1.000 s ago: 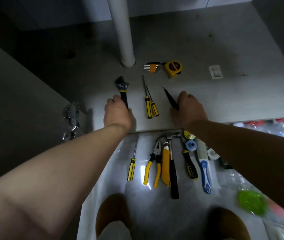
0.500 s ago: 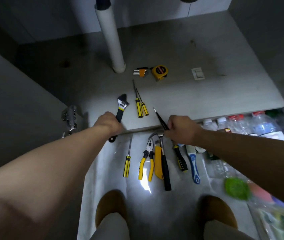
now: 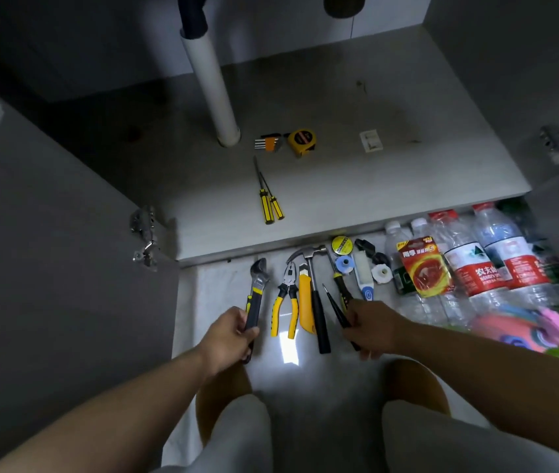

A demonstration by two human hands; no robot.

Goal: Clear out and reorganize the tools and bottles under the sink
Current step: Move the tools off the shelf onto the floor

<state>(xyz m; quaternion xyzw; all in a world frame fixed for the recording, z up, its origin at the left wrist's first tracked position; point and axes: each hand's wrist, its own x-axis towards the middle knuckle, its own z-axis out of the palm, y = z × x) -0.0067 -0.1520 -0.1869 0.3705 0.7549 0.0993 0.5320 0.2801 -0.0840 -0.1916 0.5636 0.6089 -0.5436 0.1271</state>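
Observation:
My left hand (image 3: 228, 336) grips the handle of a black and yellow adjustable wrench (image 3: 257, 288), held over the floor just left of a row of tools. My right hand (image 3: 372, 324) holds a thin dark pointed tool (image 3: 334, 307) at the right end of that row. The row on the floor has yellow pliers (image 3: 285, 298), a yellow utility knife (image 3: 305, 302) and a hammer (image 3: 314, 288). On the cabinet floor (image 3: 339, 186) lie two yellow screwdrivers (image 3: 268, 203), a hex key set (image 3: 268, 143) and a yellow tape measure (image 3: 301, 141).
A white drain pipe (image 3: 211, 87) stands at the cabinet's back left. Several plastic water bottles (image 3: 483, 261) and a red battery pack (image 3: 423, 268) lie on the floor at right, with pink and green items beyond. Open cabinet doors with hinges (image 3: 143, 233) flank both sides.
Both hands drew back out of the cabinet to the floor. The left brought the wrench, the right the thin dark tool. The view pulled back, showing more bottles.

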